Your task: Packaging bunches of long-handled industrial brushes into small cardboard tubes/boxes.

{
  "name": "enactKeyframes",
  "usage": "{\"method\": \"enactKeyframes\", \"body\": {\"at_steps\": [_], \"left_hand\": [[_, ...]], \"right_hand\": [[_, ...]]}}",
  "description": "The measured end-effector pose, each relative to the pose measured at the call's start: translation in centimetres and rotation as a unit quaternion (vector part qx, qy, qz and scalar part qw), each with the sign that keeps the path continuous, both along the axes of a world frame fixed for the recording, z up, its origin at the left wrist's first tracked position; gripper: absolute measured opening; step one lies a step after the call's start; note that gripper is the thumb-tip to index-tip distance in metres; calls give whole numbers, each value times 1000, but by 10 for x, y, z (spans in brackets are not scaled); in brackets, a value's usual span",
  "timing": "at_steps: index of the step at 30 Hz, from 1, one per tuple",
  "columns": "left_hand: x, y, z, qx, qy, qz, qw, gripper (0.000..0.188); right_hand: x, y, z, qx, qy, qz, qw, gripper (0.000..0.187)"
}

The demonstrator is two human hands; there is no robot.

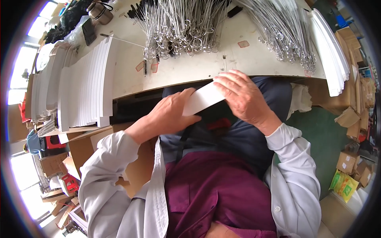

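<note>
Over my lap, just off the table's front edge, I hold a slim white carton [204, 98] tilted, its right end higher. My left hand [168, 112] is closed round the lower left end, thumb below and fingers above. My right hand [245, 98] grips the upper right end, fingers laid over its top. Whether anything is inside the carton cannot be seen. Beyond my hands on the table lie a big heap of wire-handled brushes [184, 29] with looped ends and a second bundle of looped wire brushes [283, 33] to its right.
Rows of long white cartons [89, 85] stand at the left of the pale table [131, 77]. More white cartons [329, 51] lie along its right edge. A metal flask [100, 14] stands at the far left. Cardboard boxes [347, 162] sit on the floor at right.
</note>
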State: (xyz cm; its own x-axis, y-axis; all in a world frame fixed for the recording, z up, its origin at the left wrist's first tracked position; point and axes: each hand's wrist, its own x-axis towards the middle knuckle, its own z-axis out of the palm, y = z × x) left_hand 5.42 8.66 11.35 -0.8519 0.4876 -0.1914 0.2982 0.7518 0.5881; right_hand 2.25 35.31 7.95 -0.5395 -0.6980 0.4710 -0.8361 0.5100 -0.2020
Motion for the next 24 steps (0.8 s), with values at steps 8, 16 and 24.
{"method": "enactKeyframes", "body": {"at_steps": [8, 16, 24], "left_hand": [[10, 7, -32, 0, 37, 97, 995, 44], [30, 9, -48, -9, 10, 123, 992, 51], [43, 19, -63, 53, 22, 139, 989, 62]], "right_hand": [[21, 1, -20, -163, -18, -166, 972, 46], [48, -29, -54, -289, -145, -141, 936, 29], [62, -44, -61, -397, -568, -133, 709, 28]]}}
